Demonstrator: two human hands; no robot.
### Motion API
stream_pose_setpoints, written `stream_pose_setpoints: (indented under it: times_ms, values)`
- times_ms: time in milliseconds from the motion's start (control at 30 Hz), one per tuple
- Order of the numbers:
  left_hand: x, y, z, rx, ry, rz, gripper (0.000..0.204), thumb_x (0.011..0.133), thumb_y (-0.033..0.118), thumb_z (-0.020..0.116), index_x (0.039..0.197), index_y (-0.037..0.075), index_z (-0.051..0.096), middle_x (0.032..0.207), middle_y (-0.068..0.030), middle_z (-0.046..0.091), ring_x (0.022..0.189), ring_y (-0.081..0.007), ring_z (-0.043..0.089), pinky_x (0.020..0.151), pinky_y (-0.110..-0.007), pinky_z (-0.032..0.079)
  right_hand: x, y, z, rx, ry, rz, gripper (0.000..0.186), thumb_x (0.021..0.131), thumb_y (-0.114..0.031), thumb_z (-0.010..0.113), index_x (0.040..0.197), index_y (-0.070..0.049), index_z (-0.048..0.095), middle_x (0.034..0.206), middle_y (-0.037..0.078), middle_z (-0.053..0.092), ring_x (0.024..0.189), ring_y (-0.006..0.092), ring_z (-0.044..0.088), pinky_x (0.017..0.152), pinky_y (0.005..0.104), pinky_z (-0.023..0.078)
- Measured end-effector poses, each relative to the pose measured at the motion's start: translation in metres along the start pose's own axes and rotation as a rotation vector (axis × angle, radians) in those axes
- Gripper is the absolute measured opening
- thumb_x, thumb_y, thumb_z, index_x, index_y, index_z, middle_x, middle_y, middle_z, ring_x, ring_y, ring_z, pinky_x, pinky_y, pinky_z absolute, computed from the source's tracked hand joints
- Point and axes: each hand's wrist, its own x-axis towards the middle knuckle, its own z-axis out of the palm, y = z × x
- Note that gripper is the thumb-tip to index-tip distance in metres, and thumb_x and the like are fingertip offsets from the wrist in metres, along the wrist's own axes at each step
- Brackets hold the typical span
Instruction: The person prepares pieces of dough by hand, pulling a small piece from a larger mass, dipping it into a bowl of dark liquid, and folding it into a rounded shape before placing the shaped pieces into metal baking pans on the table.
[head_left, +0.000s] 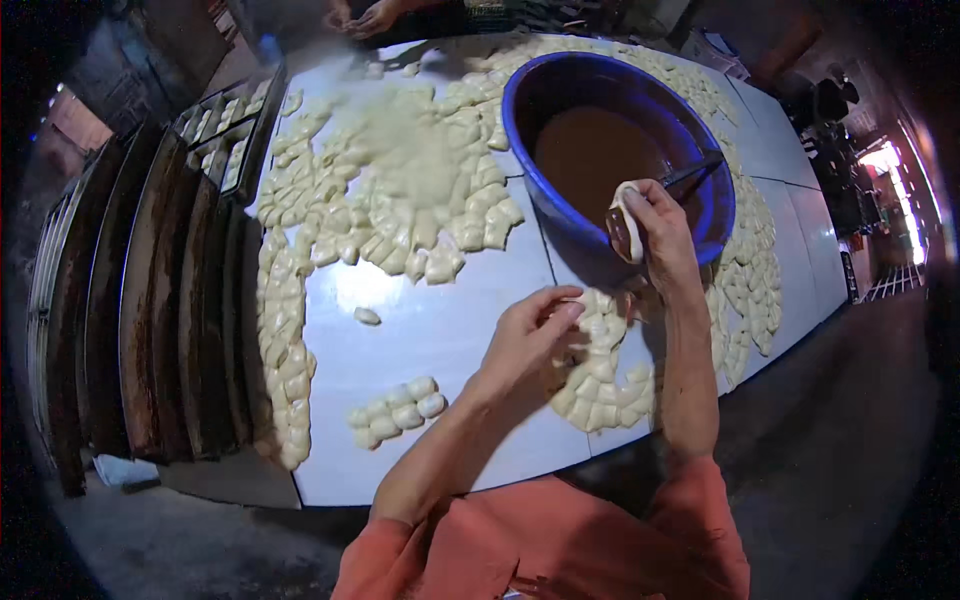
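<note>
In my right hand (pixel 660 225) is a flattened piece of white dough (pixel 634 246) with brown filling on it, pinched at the near rim of a big blue tub (pixel 516 125). Thick brown paste (pixel 590 150) lies in the tub, and a dark flat-ended tool (pixel 692 172) leans against its right inner side. My left hand (pixel 530 335) hovers with thumb and fingers apart, beside dough pieces (pixel 603 395) lying below the tub. Nothing shows in the left hand; some of its fingertips are hidden.
Many cut dough pieces (pixel 430 190) cover the far left of the white table (pixel 400 345). Several rounded dough balls (pixel 398 412) sit in rows near the front, with one piece (pixel 367 316) alone. Dark trays (pixel 150 310) stand at the left. Another person's hands (pixel 368 18) show across the table.
</note>
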Motion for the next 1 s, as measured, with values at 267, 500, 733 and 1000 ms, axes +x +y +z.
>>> stream_pose_setpoints:
  times_ms: [267, 500, 733, 1000]
  values:
    - [-0.016, 0.007, -0.005, -0.635, 0.056, -0.015, 0.044, 0.102, 0.041, 0.051, 0.122, 0.003, 0.059, 0.12, -0.009, 0.065, 0.109, -0.0187, 0.064, 0.088, -0.034, 0.054, -0.055, 0.036, 0.074, 0.403, -0.042, 0.093, 0.013, 0.099, -0.018, 0.059, 0.105, -0.008, 0.053, 0.086, 0.001, 0.065, 0.071, 0.0069, 0.066, 0.055, 0.0195, 0.054]
    - [-0.059, -0.011, -0.07, -0.521, 0.551, 0.019, 0.028, 0.092, 0.019, 0.071, 0.11, 0.0, 0.065, 0.096, -0.0092, 0.071, 0.08, -0.0143, 0.068, 0.075, -0.028, 0.058, -0.099, 0.059, 0.124, 0.093, -0.173, 0.125, 0.036, 0.086, -0.012, 0.072, 0.117, -0.004, 0.055, 0.114, 0.008, 0.063, 0.103, 0.0152, 0.063, 0.088, 0.0274, 0.05]
    - [-0.083, -0.003, -0.074, -0.244, 0.663, 0.223, 0.033, 0.091, 0.015, 0.072, 0.119, -0.002, 0.067, 0.1, -0.0086, 0.072, 0.085, -0.0098, 0.066, 0.073, -0.023, 0.054, -0.116, 0.083, 0.175, -0.544, -0.04, -0.372, 0.026, 0.087, -0.005, 0.068, 0.112, -0.001, 0.064, 0.126, 0.016, 0.055, 0.097, 0.026, 0.065, 0.08, 0.0337, 0.056]
    - [-0.091, 0.029, -0.103, -0.174, 0.475, -0.021, 0.031, 0.091, 0.023, 0.071, 0.114, 0.002, 0.066, 0.1, -0.0057, 0.071, 0.084, -0.0116, 0.066, 0.075, -0.027, 0.055, -0.112, 0.078, 0.173, -0.239, -0.158, -0.06, 0.024, 0.088, -0.009, 0.068, 0.111, -0.004, 0.07, 0.099, 0.005, 0.068, 0.081, 0.0119, 0.06, 0.067, 0.0242, 0.047]
